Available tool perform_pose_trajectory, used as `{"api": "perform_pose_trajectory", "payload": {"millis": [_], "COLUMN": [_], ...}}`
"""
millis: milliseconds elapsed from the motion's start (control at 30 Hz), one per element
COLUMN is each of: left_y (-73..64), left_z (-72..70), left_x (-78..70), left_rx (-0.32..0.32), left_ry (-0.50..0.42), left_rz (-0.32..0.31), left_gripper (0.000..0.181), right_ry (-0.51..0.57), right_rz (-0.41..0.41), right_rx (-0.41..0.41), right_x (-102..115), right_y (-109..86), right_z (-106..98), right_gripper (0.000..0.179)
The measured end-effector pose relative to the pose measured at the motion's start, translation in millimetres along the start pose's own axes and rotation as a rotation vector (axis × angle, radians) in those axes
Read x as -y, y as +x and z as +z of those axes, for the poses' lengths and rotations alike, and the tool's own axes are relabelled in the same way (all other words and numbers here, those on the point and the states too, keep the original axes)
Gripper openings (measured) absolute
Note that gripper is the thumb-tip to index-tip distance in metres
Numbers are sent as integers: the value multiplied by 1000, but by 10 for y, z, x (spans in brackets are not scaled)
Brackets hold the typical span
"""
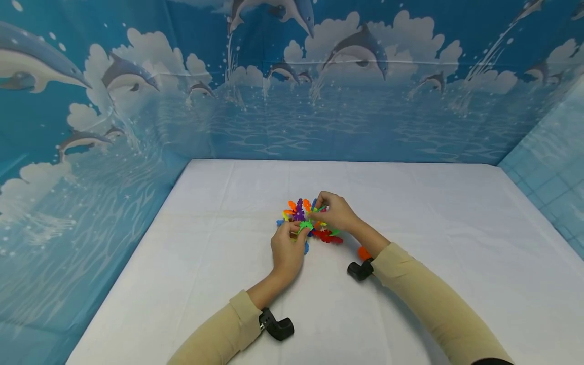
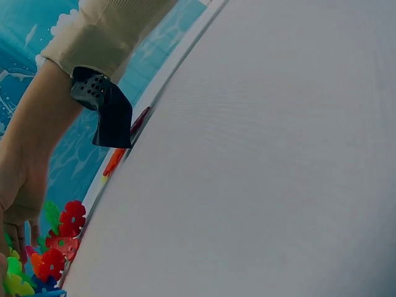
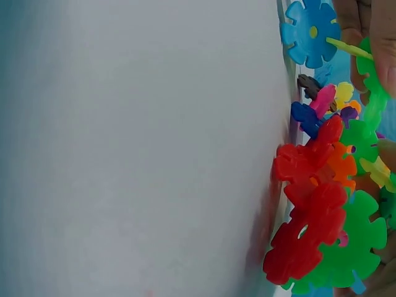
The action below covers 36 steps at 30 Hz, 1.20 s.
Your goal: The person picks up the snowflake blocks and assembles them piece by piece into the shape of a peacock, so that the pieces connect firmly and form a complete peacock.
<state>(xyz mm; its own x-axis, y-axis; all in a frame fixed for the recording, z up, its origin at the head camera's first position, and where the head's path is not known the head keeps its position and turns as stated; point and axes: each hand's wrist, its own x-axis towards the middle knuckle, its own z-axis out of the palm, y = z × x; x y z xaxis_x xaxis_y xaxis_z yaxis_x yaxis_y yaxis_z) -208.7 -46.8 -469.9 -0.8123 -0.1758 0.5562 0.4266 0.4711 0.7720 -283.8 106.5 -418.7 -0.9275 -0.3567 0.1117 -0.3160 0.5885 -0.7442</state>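
A cluster of interlocking plastic snowflake discs in many colours, with a purple disc [image 1: 298, 214] at its back left, lies between both hands on the white-covered table. From the front left, my left hand [image 1: 287, 251] pinches a green snowflake disc [image 1: 306, 225] between thumb and fingers. My right hand [image 1: 336, 212] reaches over the cluster's right side, its thumb and fingers pinching a disc there, mostly hidden. Red discs [image 3: 306, 232] join a larger green disc [image 3: 362, 238] below that hand. A blue disc [image 3: 312, 31] sticks out toward the front.
An orange disc [image 1: 363, 253] lies beside the right wrist, partly covered by it. Black wrist cameras [image 1: 279, 328] hang at both cuffs. A white cloth [image 1: 219, 203] covers the table, and a dolphin-print curtain [image 1: 283, 121] rises behind it and at its left.
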Motion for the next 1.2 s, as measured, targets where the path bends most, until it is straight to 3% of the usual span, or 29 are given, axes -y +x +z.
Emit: {"api": "perform_pose_trajectory", "payload": {"millis": [333,600,833,967,1200], "left_y": [22,30,15,10,2], "left_z": [13,41,36,43,50], "left_x": [5,26,14,31,46], "left_rx": [-4,19,19,21,26], "left_ry": [12,-32,-32,-33,-54], "left_rz": [7,-21,-36,-56,-72], "left_gripper": [20,20,20,21,20], "right_ry": [19,-37,59,61,61], "right_rz": [21,50,8,-18,89], "right_rx": [19,37,132,228,351], "right_x": [86,21,-127,-214,-327], "right_y": [31,57,42,48,84], "right_z": [28,-14,-202,-296,-291], "right_gripper": [29,32,28,38,58]}}
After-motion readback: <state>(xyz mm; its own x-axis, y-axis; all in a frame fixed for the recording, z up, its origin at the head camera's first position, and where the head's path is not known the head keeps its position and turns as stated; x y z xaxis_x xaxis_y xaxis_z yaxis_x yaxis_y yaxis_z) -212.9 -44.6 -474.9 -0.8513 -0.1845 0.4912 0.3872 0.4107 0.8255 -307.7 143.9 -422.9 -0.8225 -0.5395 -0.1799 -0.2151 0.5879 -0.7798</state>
